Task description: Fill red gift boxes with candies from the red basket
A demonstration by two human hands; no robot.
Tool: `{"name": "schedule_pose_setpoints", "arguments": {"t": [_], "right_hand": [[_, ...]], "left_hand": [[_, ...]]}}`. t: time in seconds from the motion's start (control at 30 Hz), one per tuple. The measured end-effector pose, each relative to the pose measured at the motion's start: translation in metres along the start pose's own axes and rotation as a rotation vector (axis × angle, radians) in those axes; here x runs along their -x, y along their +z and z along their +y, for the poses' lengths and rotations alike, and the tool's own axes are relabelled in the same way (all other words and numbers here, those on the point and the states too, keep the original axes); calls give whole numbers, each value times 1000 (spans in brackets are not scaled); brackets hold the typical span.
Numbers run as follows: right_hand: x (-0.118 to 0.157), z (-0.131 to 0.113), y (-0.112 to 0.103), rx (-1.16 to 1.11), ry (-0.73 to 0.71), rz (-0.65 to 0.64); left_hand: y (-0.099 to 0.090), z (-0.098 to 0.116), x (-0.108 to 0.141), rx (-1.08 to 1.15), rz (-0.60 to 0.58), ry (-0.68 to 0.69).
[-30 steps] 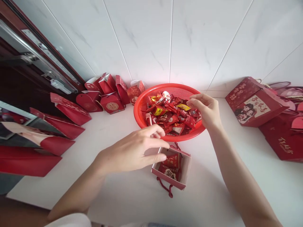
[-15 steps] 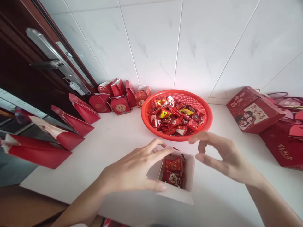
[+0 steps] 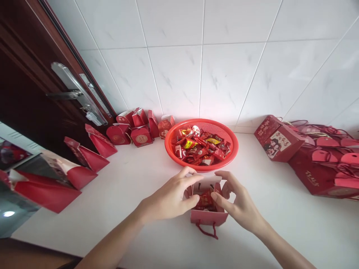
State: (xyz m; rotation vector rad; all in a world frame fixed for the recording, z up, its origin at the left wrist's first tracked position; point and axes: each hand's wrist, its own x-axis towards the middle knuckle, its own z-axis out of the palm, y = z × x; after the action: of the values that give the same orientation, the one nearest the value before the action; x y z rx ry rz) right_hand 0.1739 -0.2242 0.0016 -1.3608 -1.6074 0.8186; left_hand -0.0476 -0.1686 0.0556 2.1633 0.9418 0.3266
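A small red candy box [image 3: 209, 217] with a white inside stands on the white table in front of me, its top open. Wrapped candies [image 3: 206, 200] in red and orange lie in it, and a red cord handle hangs from its near side. My left hand [image 3: 172, 192] grips the left flap, thumb on the near side and fingers bent over the far edge. On the other side, my right hand [image 3: 238, 200] holds the right flap between thumb and curled fingers. Just beyond the box sits a red plastic basket [image 3: 169, 153] heaped with wrapped candies [image 3: 200, 145].
Several red boxes [image 3: 141, 135] line the wall at back left, and taller red bags [image 3: 84, 158] stand along the table's left edge. A red house-shaped box [image 3: 277, 142] and red bags with cords [image 3: 314, 175] are at right. A dark door with a metal handle [image 3: 74, 93] is at upper left.
Both hands have closed in on the box and now grip its side flaps. The near flap has been raised, and the cord handle has come into sight. The view has shifted slightly.
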Motion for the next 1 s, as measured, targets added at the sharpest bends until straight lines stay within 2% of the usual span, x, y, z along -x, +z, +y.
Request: {"name": "schedule_pose_setpoints", "arguments": {"t": [0.23,0.33,0.43,0.63,0.77,0.83,0.9,1.0], "right_hand": [[0,-1,-6,-120,7,24],[1,5,-11,-237,29,83],[4,11,-15,-293,50,80],[8,17,-18,-195,9,11],[9,19,-17,-120,-127,-37],[11,21,-15,-84,-168,-46],[12,25,-10,-51,-181,-20],[14,32,-2,5,-208,76]], "left_hand": [[2,-5,0,44,6,-4],[1,-11,0,47,30,37],[0,-18,1,93,25,83],[-3,-28,4,125,-12,24],[-7,-25,6,34,-59,65],[-3,-22,3,-30,-23,82],[8,-20,-1,-95,72,90],[30,-20,-11,-145,206,106]]}}
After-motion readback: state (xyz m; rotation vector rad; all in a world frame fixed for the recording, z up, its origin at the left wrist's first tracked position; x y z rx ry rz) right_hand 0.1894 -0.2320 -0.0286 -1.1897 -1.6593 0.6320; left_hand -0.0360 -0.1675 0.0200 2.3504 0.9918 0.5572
